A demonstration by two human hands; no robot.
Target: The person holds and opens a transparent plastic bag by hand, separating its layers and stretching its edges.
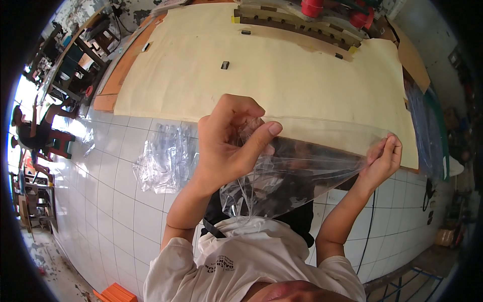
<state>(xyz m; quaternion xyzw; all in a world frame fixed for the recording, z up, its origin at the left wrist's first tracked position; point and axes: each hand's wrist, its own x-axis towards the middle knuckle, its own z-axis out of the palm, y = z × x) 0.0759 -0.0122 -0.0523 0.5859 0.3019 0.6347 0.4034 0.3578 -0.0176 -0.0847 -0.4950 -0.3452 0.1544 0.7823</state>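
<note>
A thin, clear plastic sheet [307, 173] is stretched between my two hands above my lap, just in front of the table. My left hand [226, 143] has its fingers curled round a bunched end of it, with the thumb sticking out to the side. At the other end, my right hand [385, 156] pinches a corner between thumb and fingers. Creased folds of the sheet hang down towards my shirt. Whether it is a bag or a single layer, I cannot tell.
A table covered in cream paper [176, 75] stands ahead, with small dark blocks [225, 65] and a long slotted strip [297, 27] on it. Clear plastic [168, 158] lies in a pile on the tiled floor. At the far left a person [37, 131] sits near a stool [61, 142].
</note>
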